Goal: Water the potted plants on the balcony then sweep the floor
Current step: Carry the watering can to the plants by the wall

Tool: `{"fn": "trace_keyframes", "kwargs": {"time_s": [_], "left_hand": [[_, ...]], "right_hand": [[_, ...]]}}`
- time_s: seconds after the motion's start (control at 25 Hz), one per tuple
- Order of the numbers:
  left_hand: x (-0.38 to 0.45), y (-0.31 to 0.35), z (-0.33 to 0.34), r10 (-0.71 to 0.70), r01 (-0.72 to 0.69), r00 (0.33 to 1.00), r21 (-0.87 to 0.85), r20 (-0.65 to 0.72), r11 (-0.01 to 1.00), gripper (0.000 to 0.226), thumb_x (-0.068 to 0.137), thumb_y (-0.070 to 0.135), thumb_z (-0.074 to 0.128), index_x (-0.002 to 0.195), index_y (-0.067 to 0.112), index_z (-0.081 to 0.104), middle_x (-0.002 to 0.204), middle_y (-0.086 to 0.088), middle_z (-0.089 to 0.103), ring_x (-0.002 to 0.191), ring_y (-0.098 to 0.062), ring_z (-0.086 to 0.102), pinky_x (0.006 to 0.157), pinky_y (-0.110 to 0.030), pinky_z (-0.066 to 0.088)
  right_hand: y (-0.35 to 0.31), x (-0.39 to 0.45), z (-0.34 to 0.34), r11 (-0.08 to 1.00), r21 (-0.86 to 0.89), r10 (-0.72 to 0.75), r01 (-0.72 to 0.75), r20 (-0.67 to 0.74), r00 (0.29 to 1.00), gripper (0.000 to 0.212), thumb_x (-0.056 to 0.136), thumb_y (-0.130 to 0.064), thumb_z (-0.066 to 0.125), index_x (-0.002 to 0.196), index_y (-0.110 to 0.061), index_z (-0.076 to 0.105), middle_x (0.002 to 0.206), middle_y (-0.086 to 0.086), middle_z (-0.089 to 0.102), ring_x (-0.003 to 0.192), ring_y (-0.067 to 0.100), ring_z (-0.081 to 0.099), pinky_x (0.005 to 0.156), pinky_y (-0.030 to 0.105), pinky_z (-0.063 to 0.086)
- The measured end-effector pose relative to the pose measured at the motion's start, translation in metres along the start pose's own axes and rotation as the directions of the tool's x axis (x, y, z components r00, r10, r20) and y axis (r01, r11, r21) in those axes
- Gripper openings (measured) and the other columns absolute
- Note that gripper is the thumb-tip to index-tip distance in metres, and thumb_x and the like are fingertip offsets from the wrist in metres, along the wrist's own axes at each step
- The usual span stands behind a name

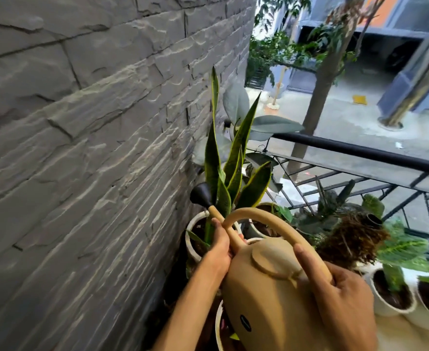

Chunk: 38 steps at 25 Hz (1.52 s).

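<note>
While the right hand [345, 287] grips the handle of the tan watering can [271, 287] and the left hand [219, 245] holds its spout, watering is under way; next, tip the rose [200, 195] over the snake plant [227, 171] in the far-left white pot [190, 239].

Two bare forearms reach into our view from the bottom edge, with no sleeve, watch, bracelet or ring on either. Our left hand [218, 245] shows short, unpainted nails on slim fingers. Our right hand [340, 287] is ungloved, its thumb long and straight with a trimmed nail. Both wrists are uncovered, and the rest of us lies outside the frame.
</note>
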<state>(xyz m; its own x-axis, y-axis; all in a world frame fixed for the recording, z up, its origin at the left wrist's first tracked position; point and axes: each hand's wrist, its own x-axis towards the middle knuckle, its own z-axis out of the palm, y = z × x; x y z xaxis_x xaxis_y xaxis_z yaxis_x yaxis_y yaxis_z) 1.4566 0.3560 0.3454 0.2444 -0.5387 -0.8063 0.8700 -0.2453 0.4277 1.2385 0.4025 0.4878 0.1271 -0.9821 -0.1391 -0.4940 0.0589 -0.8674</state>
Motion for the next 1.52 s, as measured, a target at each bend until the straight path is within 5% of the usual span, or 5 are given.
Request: {"fn": "trace_keyframes", "kwargs": {"time_s": [0.32,0.68,1.0,1.2,1.52], "left_hand": [[0.012,0.017,-0.017,-0.044,0.045,0.998,-0.021,0.048,0.999,0.081,0.101,0.078,0.027,0.079,0.007,0.06,0.044,-0.007,0.061,0.04,-0.02,0.064,0.042,-0.027,0.055],[0.012,0.039,-0.036,-0.07,0.065,0.995,0.065,0.076,0.996,0.078,0.103,0.076,0.028,0.086,0.008,0.06,0.07,-0.013,0.064,0.07,-0.027,0.063,0.069,-0.04,0.056],[0.02,0.028,-0.035,-0.048,0.037,0.996,0.156,0.071,0.987,0.077,0.101,0.079,0.029,0.089,0.01,0.06,0.05,-0.007,0.065,0.058,-0.023,0.064,0.065,-0.035,0.055],[0.012,0.017,-0.031,-0.034,0.021,0.997,0.169,0.072,0.985,0.081,0.098,0.083,0.031,0.096,0.008,0.062,0.051,-0.005,0.069,0.045,-0.016,0.069,0.054,-0.029,0.058],[-0.002,0.008,-0.024,0.046,-0.056,0.997,0.147,0.068,0.988,0.08,0.096,0.085,0.03,0.09,0.011,0.061,0.049,-0.003,0.066,0.041,-0.014,0.067,0.046,-0.026,0.058]], "right_hand": [[-0.006,0.001,0.029,0.998,-0.059,0.004,-0.007,-0.041,0.999,0.05,0.078,-0.08,0.068,0.064,-0.034,0.08,0.039,-0.006,0.048,0.037,0.004,0.042,0.046,0.026,0.031],[-0.002,-0.002,0.061,1.0,-0.005,-0.003,0.002,-0.091,0.996,0.066,0.078,-0.083,0.067,0.065,-0.02,0.08,0.043,0.002,0.048,0.042,0.007,0.039,0.046,0.021,0.029],[0.012,-0.006,0.057,0.999,0.042,0.023,-0.019,-0.085,0.996,0.064,0.079,-0.087,0.063,0.069,-0.027,0.082,0.061,0.015,0.067,0.047,0.026,0.052,0.049,0.029,0.039],[0.027,-0.008,0.049,1.0,0.02,-0.004,0.007,-0.181,0.984,0.048,0.089,-0.056,0.064,0.049,-0.03,0.068,0.041,-0.011,0.051,0.039,0.004,0.044,0.038,0.01,0.028],[0.043,-0.017,0.038,0.994,0.101,-0.014,0.034,-0.199,0.98,0.044,0.084,-0.071,0.06,0.066,-0.035,0.077,0.042,-0.009,0.049,0.04,0.004,0.04,0.04,0.017,0.03]]}}
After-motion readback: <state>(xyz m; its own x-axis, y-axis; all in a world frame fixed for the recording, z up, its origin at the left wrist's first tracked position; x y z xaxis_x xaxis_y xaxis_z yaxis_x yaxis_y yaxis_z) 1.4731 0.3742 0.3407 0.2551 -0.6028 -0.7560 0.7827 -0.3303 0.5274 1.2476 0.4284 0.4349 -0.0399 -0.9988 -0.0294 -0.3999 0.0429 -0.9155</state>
